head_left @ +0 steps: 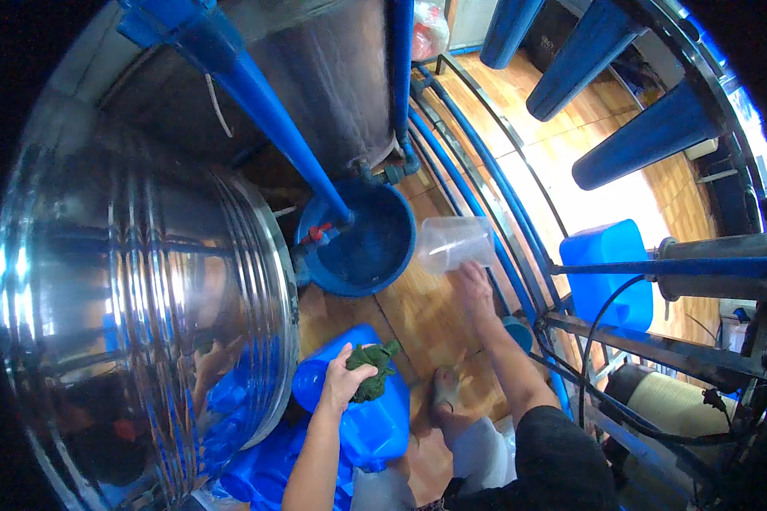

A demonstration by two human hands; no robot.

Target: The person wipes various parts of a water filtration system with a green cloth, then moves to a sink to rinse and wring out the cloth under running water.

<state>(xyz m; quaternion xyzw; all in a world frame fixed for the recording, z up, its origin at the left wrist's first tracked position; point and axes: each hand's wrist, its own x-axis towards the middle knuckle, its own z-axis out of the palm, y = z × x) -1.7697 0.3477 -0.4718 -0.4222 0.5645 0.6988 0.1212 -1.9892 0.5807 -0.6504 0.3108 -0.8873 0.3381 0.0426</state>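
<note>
My left hand (339, 381) is closed around a bunched dark green cloth (373, 376), which hangs over the blue plastic water jugs (385, 427). With my right hand (477, 296) I grip a clear plastic container (453, 242) by its near side; my fingertips are partly hidden behind it. The container is held up over the tiled floor, just right of a round blue basin (398, 247). Some of the jugs lie below and behind my left forearm.
A large shiny steel tank (136, 281) fills the left side. A blue pipe (290, 136) with a red-handled valve (318, 232) comes down over the basin. On the right stands a metal rack with blue filter housings (648, 136), a blue bin (607, 277) and black hoses (590, 349).
</note>
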